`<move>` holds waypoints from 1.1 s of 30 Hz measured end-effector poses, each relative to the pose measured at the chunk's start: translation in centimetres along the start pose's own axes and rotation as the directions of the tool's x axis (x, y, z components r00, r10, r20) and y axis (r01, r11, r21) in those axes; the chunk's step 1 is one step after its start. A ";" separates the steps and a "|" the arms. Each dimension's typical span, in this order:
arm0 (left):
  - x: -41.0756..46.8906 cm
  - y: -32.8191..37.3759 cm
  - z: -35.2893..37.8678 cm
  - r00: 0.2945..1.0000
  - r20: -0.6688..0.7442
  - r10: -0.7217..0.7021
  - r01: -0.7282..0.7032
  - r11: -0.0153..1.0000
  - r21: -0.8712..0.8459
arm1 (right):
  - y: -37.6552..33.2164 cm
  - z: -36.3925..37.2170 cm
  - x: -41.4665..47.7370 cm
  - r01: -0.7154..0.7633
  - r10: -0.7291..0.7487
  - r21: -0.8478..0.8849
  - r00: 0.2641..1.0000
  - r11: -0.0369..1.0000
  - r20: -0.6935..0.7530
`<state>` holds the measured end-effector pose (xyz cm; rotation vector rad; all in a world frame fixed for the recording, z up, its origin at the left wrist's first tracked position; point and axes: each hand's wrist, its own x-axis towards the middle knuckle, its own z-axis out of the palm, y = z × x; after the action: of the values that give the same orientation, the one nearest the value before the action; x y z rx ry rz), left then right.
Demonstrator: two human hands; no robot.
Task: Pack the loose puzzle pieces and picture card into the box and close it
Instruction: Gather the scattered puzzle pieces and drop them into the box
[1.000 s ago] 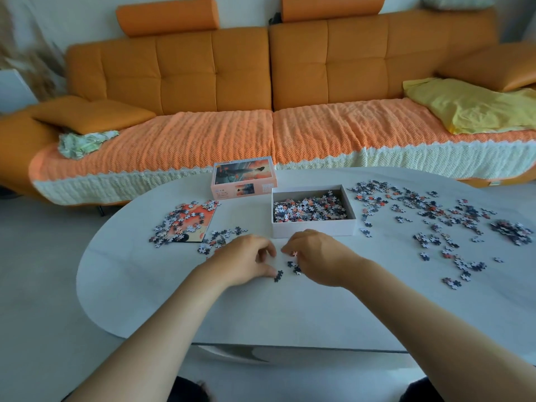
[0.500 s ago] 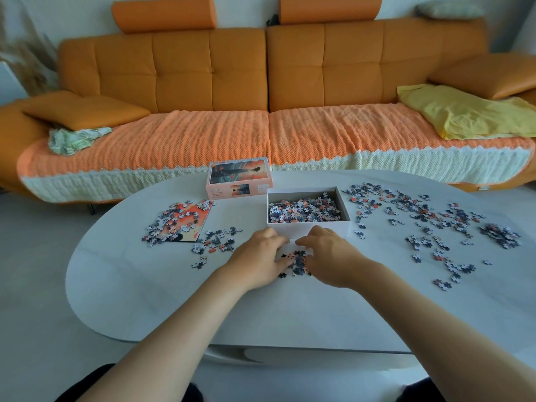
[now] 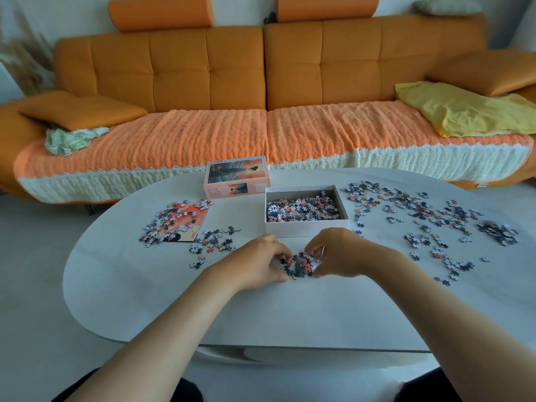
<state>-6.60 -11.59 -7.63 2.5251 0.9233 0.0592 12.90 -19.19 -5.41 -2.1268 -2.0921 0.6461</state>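
Just before the box (image 3: 306, 229) | left hand (image 3: 255, 264), right hand (image 3: 342, 253) both grip the piece pile (image 3: 300, 264) between them

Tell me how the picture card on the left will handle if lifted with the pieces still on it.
The picture card looks thin and lies flat, so it is probably light and may bend if lifted by one edge. The loose pieces on it would likely slide off if it tilts.
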 end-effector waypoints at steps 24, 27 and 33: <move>0.9 1.2 0.8 0.990 -0.141 -0.028 0.020 0.998 -0.059 | -2.1 1.9 0.7 -0.071 0.108 0.239 0.983 0.968 -0.148; 1.0 1.2 0.7 0.989 -0.130 -0.076 0.056 0.987 -0.147 | -2.2 1.8 0.9 -0.083 0.118 0.226 0.982 0.971 -0.145; 2.0 1.1 -0.4 0.975 -0.154 -0.160 0.106 0.945 -0.310 | -1.9 0.2 1.5 -0.083 0.128 0.282 0.981 0.956 -0.145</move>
<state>-4.45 -10.92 -6.98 2.1959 1.0649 0.3615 10.98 -17.70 -5.30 -2.0676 -1.7043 0.7034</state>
